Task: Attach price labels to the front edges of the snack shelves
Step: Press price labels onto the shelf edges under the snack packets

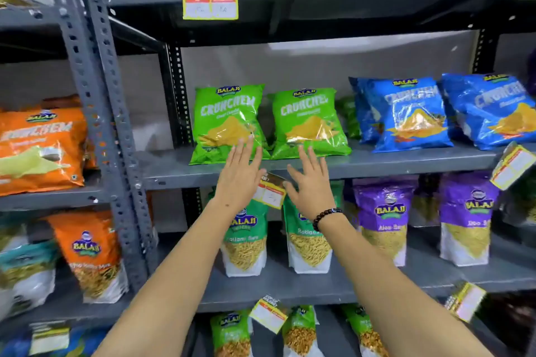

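1. Here, in the head view, the price label (268, 191) hangs tilted on the shelf edge (377, 166), between the left hand (239, 180) and right hand (311, 187), touching or nearly so.
2. Both grips are released, fingers spread, holding nothing.
3. Green snack bags (226, 124) stand just above; nothing blocks the label.

We see two bare forearms entering from the bottom of the frame, with no sleeves covering them up to the frame's lower edge. The left hand (239, 180) sits at centre frame and wears nothing: no ring, no watch, no glove. The right hand (311, 182), just right of centre, is also ungloved. Around its wrist we see a bracelet (326, 216) of round, glossy dark beads strung in a single row.
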A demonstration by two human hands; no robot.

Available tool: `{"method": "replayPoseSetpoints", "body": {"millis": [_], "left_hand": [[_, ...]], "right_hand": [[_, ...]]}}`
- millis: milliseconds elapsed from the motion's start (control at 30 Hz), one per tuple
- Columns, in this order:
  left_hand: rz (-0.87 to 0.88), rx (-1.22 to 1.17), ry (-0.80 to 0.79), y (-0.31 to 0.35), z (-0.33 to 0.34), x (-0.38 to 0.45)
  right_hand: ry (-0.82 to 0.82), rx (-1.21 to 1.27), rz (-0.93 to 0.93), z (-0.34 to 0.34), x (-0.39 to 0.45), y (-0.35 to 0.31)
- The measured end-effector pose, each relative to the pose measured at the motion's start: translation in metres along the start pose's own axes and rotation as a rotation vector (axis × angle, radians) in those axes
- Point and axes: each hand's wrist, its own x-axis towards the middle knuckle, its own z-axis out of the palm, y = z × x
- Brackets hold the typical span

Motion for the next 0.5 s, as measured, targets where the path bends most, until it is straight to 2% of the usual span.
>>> {"method": "replayPoseSetpoints", "body": {"millis": [133,333,500], "left_hand": [[0.033,-0.031,-0.074,-0.023,0.017,-0.003],[-0.023,-0.278,-0.017,-0.024,0.022,0.002],[-0.09,-0.386,0.034,-0.02,0.02,0.007]], "right_hand": [[-0.079,-0.107,0.053,0.024,-0.002,-0.01],[0.068,-0.073,0.165,0.037,0.004,-0.014],[0.086,-0.006,0.219,0.036,0.009,-0.006]]}}
